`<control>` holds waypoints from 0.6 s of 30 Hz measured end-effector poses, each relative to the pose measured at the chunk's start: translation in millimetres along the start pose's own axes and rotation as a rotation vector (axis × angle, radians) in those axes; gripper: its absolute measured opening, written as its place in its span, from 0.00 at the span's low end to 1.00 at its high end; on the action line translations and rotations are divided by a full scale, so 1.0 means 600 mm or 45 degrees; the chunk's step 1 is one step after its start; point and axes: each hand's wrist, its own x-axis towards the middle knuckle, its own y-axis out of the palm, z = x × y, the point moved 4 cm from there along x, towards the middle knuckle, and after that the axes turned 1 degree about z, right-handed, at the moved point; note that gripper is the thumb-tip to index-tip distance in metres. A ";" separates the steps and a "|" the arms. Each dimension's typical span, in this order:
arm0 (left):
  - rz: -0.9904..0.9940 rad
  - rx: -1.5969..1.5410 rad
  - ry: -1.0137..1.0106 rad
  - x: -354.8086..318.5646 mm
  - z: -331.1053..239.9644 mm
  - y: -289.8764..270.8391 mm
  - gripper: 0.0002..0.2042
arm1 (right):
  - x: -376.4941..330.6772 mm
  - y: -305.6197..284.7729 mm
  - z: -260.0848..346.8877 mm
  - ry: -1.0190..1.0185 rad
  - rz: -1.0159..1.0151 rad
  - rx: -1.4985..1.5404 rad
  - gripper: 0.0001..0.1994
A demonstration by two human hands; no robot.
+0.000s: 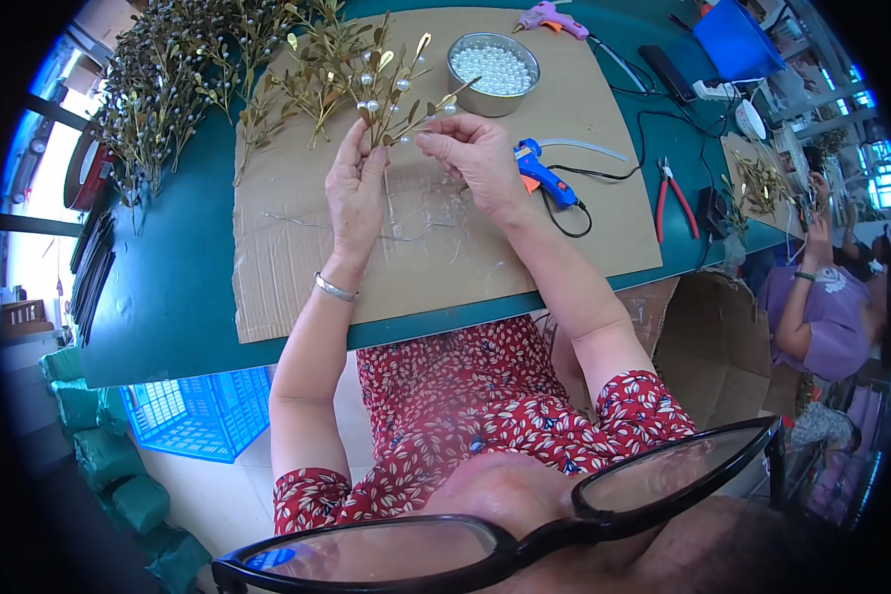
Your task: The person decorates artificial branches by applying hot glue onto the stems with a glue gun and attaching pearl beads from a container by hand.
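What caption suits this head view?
Both hands, left hand and right hand, hold a gold sprig with pearls over cardboard.

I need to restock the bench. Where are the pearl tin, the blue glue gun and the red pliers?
pearl tin (492,69), head view, on its beads.
blue glue gun (543,176), head view, on its body.
red pliers (674,201), head view, on a handle.
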 end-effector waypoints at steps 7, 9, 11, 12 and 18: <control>-0.059 -0.249 -0.056 0.009 0.016 -0.010 0.21 | 0.005 -0.034 0.007 0.006 -0.130 0.269 0.04; -0.081 -0.166 -0.028 0.012 0.020 -0.020 0.21 | 0.009 -0.044 0.001 -0.014 -0.142 0.326 0.05; -0.089 -0.148 -0.014 0.011 0.018 -0.020 0.21 | 0.009 -0.042 0.000 -0.003 -0.082 0.390 0.05; -0.095 -0.128 -0.002 0.010 0.016 -0.019 0.21 | 0.007 -0.038 0.003 -0.005 -0.085 0.389 0.05; -0.092 -0.030 0.054 0.003 -0.008 -0.004 0.20 | 0.006 -0.017 0.003 -0.037 0.022 0.292 0.06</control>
